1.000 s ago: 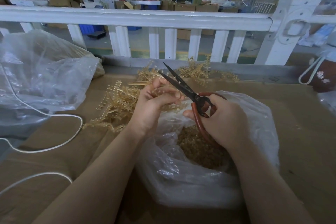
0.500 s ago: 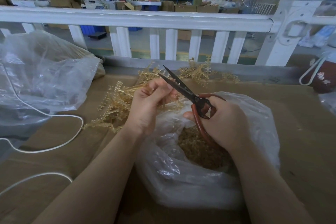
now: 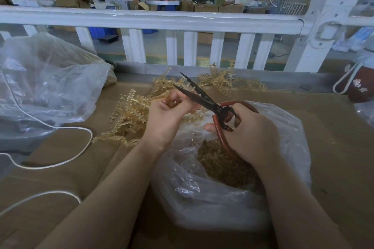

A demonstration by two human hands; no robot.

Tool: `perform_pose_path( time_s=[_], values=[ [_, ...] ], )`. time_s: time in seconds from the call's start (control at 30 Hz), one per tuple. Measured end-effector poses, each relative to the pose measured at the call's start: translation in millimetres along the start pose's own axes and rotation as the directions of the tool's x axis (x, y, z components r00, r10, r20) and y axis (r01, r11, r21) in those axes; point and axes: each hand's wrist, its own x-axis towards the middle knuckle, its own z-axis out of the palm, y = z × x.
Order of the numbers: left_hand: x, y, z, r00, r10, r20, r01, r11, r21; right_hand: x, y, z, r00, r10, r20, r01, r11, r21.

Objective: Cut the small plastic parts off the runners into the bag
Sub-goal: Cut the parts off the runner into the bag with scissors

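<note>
Scissors [image 3: 204, 98] reopened beside runner [image 3: 159, 98] pinched in left fingers [image 3: 178, 103].

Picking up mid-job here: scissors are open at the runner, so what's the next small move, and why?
Probably close the scissors: their blades are spread around the runner that the left hand holds up, and the right hand grips the handles above the open bag.

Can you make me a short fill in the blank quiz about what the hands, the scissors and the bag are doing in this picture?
1. The right hand grips the scissors by their ____ handles.
2. The left hand holds a runner up to the blades, which stand ____.
3. The cut parts lie inside the clear plastic ____.
4. The pile of runners lies on the table, on the ____ side of the left hand.

Missing words: red; open; bag; left
</note>
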Motion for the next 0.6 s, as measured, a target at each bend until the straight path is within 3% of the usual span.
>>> perform_pose_path(
  time_s=[0.6],
  values=[
    [2.6, -5.6, -2.4, 0.997, 0.006, 0.077, -0.004, 1.0, -0.028, -0.2, 5.3, 3.8, 0.999, -0.035, -0.022, 0.036, 0.999, 0.04]
  ],
)
